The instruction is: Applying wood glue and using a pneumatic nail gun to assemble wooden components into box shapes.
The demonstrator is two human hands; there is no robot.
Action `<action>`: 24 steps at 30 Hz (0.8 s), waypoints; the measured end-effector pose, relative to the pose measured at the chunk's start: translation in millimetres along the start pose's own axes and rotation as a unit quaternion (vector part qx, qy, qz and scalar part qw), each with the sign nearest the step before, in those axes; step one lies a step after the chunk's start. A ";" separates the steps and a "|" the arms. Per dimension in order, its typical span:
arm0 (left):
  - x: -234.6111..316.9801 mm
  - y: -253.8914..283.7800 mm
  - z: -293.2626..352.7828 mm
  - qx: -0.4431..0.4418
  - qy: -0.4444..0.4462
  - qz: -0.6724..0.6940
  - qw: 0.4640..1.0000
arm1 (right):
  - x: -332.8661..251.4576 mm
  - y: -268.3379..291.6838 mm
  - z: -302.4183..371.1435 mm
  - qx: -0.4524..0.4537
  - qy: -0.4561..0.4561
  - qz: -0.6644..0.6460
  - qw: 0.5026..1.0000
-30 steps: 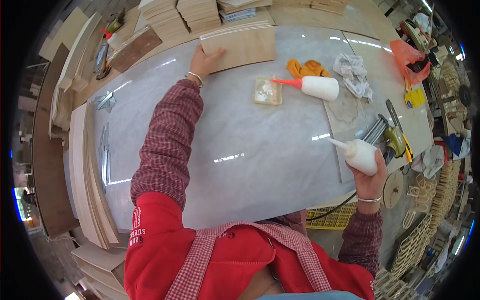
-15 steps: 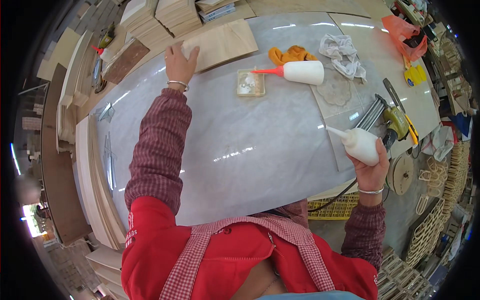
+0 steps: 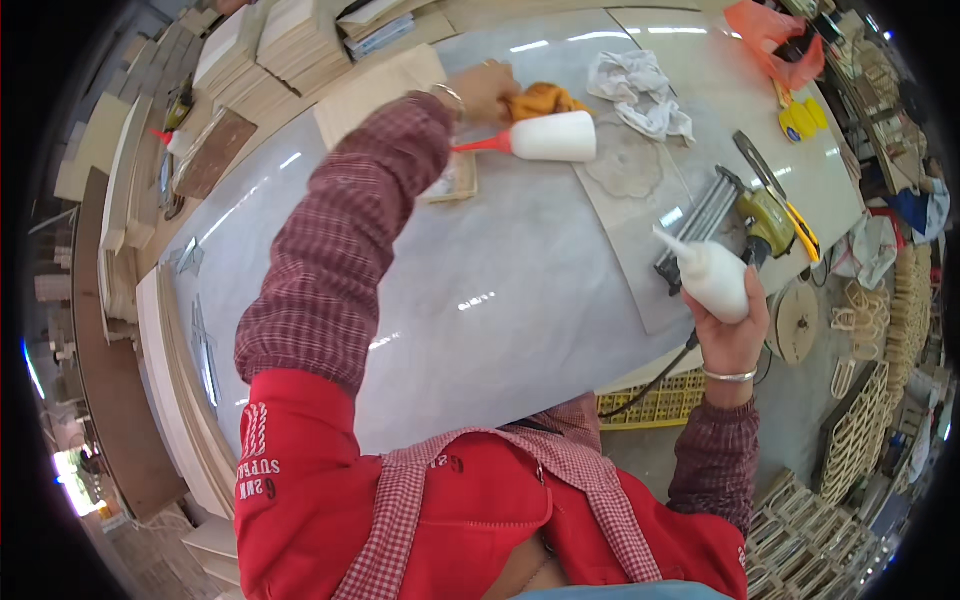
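At the far side of the table my left hand reaches across, its fingers closed on the edge of a crumpled orange cloth. My right hand grips a white squeeze bottle with a pale pointed nozzle, tilted up to the left above the table. Just nearer than the orange cloth lies a second white squeeze bottle, its red nozzle toward the left. A small shallow tray is partly hidden by my left sleeve. Behind that forearm a flat plywood board lies on the table.
A white cloth lies beyond the bottle. At the right rest a green nail gun, a yellow-handled blade, yellow tape and a red plastic bag. Stacked wood pieces stand at the back left.
My left hand has left the plywood board and moved right to the orange cloth. My right hand still holds the white bottle. The view has shifted slightly.
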State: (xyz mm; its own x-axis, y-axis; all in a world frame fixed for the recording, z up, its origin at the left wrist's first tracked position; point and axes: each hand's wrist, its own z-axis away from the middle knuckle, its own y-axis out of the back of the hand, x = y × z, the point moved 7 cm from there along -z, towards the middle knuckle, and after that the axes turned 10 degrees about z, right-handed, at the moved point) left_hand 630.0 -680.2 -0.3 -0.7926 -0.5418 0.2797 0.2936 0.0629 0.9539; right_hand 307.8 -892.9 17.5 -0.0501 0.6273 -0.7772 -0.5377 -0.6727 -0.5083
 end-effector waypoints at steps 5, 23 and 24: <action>34.2 77.9 47.4 0.218 0.007 0.461 0.860 | 0.8 -0.2 -0.3 0.007 -0.005 -0.048 0.999; 167.6 21.1 187.2 0.491 0.055 0.604 0.625 | 109.7 -88.0 80.3 -0.102 -0.214 -0.059 0.970; 161.2 15.3 186.7 0.485 0.052 0.682 0.545 | 118.1 -88.5 84.1 -0.116 -0.235 -0.068 0.963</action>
State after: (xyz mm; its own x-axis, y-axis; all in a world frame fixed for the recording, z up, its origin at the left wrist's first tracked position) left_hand 406.9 -610.0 79.8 -0.1415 0.5207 0.8419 0.1109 0.8535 -0.5092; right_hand 278.7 -726.2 1.9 -0.3975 0.7875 -0.4711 -0.3662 -0.6069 -0.7054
